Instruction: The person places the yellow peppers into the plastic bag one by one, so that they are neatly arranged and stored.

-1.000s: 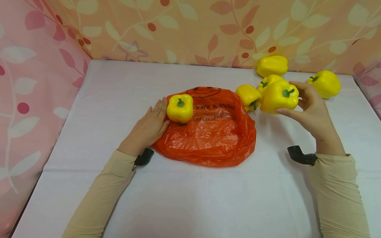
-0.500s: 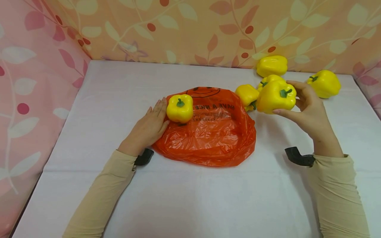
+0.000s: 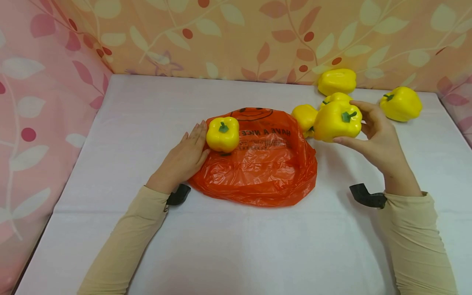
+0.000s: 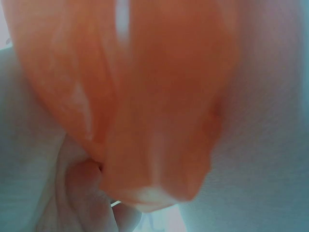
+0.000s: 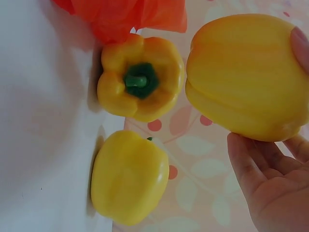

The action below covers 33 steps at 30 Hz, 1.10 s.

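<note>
A yellow bell pepper (image 3: 333, 122) with a green stem is gripped in my right hand (image 3: 381, 141), thumb below and fingers behind it. In the right wrist view that held bell pepper (image 5: 246, 77) is up off the white cloth. Flat on the left edge of a red plastic bag (image 3: 262, 172) lies my left hand (image 3: 184, 157), fingers extended. Beside those fingertips another yellow bell pepper (image 3: 223, 137) sits upright on the bag. The left wrist view is mostly filled by the blurred bag (image 4: 145, 96), with part of the fingers (image 4: 87, 193) below it.
Near the bag's right side is a bell pepper (image 3: 304, 116), and one more (image 3: 337, 97) is partly hidden behind the held one. Farther back lie a bell pepper (image 3: 337, 81) by the patterned curtain (image 3: 221, 37) and another (image 3: 402, 104) at the right.
My right hand has shifted slightly left with the bell pepper, toward the bag. The left hand, the bag and the other bell peppers have stayed put.
</note>
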Tool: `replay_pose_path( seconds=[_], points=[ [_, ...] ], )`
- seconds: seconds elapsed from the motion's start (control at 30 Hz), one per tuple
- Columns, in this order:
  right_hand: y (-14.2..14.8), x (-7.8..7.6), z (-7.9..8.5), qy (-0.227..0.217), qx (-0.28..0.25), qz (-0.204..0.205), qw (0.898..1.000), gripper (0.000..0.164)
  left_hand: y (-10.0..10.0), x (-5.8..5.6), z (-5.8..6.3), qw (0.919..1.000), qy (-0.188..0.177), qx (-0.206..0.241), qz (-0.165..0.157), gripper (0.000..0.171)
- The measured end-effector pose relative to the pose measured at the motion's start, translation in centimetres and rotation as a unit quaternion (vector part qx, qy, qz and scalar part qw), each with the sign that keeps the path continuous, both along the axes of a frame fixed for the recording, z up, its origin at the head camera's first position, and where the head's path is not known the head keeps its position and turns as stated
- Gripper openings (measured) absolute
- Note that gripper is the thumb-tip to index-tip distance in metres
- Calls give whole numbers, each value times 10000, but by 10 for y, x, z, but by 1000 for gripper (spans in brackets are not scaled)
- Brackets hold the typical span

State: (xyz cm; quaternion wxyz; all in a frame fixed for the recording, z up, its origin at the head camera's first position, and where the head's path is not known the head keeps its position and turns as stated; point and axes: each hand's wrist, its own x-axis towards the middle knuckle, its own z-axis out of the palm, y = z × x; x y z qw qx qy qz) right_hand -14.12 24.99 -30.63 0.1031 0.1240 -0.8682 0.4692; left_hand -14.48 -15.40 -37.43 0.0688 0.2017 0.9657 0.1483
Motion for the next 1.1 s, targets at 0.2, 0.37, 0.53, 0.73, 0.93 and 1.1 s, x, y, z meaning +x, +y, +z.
replay_pose_path(
  seconds=[0.2, 0.37, 0.53, 0.73, 0.93, 1.1],
  points=[
    [-3, 2, 1, 11, 23, 38, 10000, 77, 0, 0, 0, 10000, 4, 10, 12, 70],
    [-6, 2, 0, 16, -4, 102, 9999, 77, -1, 0, 0, 10000, 24, 26, 11, 70],
    [-11, 2, 0, -66, 2, 159, 9999, 77, -1, 0, 0, 10000, 23, 28, 8, 70],
    [-19, 3, 0, -83, -46, 312, 9995, 77, 1, 0, -1, 10000, -1, 8, -32, 70],
    [-31, 1, 0, -134, 61, 529, 9985, 78, 1, 0, -1, 10000, 38, -8, -39, 70],
    [-42, -1, 0, -232, 183, 677, 9973, 78, 0, 0, -2, 10000, 47, -29, -41, 70]
  ],
)
